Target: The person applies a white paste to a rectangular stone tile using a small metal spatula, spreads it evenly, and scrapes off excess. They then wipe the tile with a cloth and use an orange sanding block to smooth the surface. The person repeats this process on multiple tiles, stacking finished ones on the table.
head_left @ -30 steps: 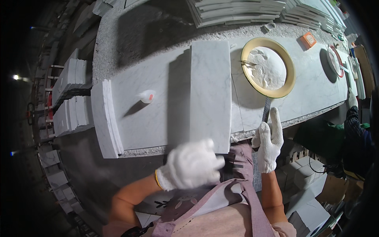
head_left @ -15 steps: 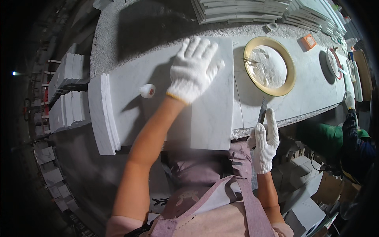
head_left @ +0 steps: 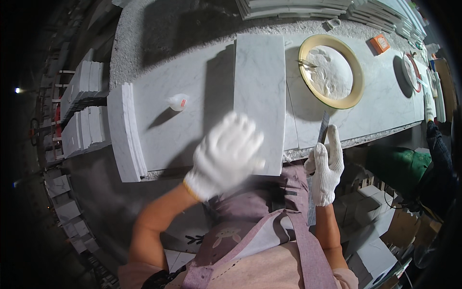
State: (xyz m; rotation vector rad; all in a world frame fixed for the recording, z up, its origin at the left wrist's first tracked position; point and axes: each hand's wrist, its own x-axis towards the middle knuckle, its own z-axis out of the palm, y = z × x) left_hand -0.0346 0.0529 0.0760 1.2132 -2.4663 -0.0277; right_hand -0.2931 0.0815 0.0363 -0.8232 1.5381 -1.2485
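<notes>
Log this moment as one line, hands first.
left hand: open, blurred, over white slab, contact unclear | right hand: holding flat blade | yellow bowl: contains white powder

worktop [head_left: 166, 139] bright | dim beyond | shadows fall leftward | left hand [head_left: 226, 154] motion-blurred | rim black, edges bent

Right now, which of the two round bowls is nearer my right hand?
The yellow-rimmed bowl holding white powder, just beyond the flat grey tool in your right hand; the other, a red-rimmed bowl, sits farther right.
</notes>
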